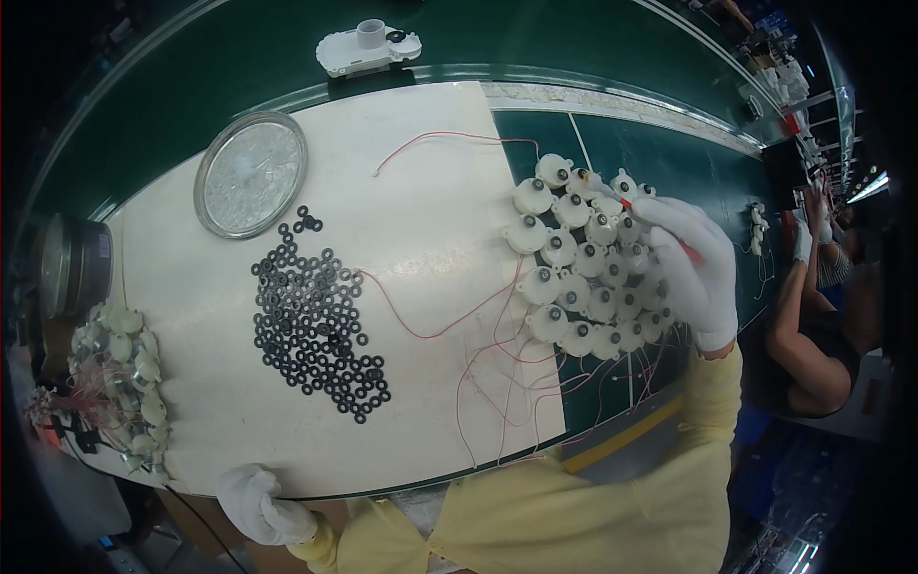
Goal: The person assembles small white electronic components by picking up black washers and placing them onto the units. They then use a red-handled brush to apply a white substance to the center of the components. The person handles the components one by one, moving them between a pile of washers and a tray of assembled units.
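My right hand (693, 263), in a white glove, is closed around a slim brush-like tool (627, 204) with a red handle. Its pale tip reaches over the far side of a cluster of round white motors (574, 290) with dark centres, packed side by side. Red wires (430, 337) trail from them across the table. At the near left edge of the table my gloved left hand (263, 507) rests with its fingers curled in, and nothing shows in it. Loose black rings (306, 316) lie scattered on the white sheet between the hands.
A round metal dish (206, 182) with a clear, glossy substance stands at the back left. More wired motors (120, 383) are heaped at the far left, by round tins (81, 268). A white housing (359, 55) sits beyond the table. At right a co-worker's arm (792, 306) shows.
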Demonstrator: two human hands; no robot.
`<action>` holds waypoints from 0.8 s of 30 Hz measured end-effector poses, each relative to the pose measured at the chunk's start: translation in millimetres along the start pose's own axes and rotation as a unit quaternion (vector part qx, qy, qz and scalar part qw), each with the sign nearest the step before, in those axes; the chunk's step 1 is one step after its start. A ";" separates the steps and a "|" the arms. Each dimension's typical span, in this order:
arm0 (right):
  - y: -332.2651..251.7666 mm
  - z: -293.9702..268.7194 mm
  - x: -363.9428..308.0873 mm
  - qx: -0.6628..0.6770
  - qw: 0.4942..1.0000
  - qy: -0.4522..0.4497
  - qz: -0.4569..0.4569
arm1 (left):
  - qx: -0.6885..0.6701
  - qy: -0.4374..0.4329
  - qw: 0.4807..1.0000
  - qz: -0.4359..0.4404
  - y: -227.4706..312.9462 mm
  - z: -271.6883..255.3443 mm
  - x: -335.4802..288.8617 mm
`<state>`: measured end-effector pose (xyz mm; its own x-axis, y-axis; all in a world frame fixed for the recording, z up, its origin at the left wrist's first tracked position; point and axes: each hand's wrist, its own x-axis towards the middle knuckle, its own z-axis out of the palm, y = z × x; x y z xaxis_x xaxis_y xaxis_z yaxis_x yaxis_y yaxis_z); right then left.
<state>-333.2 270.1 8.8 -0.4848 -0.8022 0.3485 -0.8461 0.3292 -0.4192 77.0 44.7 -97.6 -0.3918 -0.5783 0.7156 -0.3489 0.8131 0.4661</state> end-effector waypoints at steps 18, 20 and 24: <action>1.0 10.3 -11.1 0.219 0.965 -0.022 0.144 | -0.013 -0.019 1.000 0.019 -1.9 -2.1 1.4; 1.3 10.8 -13.5 0.223 0.964 -0.018 0.147 | -0.012 -0.017 1.000 0.021 -1.5 -1.8 1.6; 3.0 12.0 -19.8 0.241 0.956 -0.005 0.164 | -0.012 -0.016 1.000 0.021 -0.6 -1.6 2.0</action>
<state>-323.6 281.0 -9.4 -0.7030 -0.7002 0.1244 -0.4467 0.2986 -0.8434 77.8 43.2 -95.6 -0.4324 -0.5453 0.7181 -0.3106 0.8377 0.4491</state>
